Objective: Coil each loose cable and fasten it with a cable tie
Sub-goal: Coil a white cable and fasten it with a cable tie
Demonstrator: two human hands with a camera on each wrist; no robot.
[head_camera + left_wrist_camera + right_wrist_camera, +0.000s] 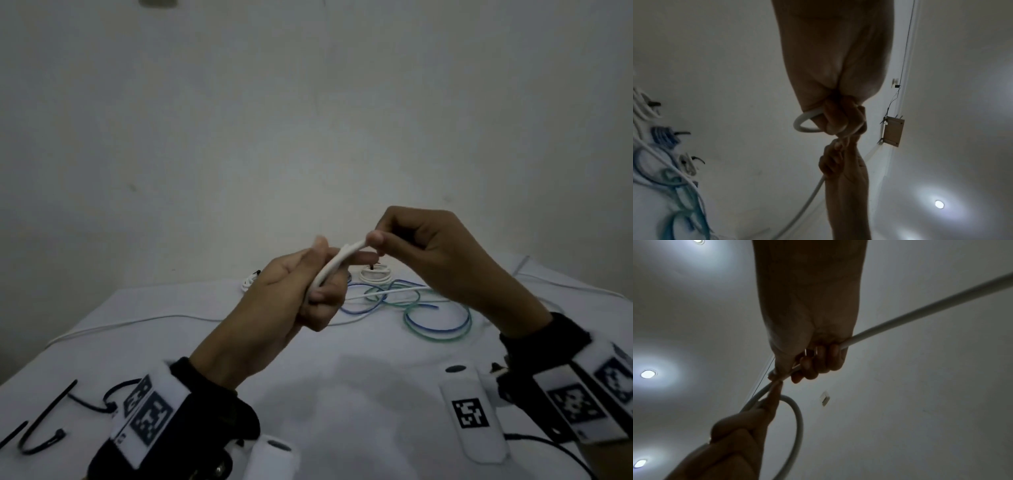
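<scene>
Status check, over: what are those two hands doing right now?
Left hand grips white cable loop. Right hand pinches same cable. Black ties untouched on table.

No readable text anywhere; only black-and-white square marker codes on the wrist bands [148, 415] and wrist cameras [471, 413].

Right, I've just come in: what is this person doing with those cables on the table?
A person is coiling a white cable in the air above a white table. The left hand grips a small first loop, while the right hand pinches the cable just beside it and feeds more through. A blue and green cable lies loose on the table, not yet coiled. Black cable ties lie at the near left edge. A few tied bundles sit at the far side.
</scene>
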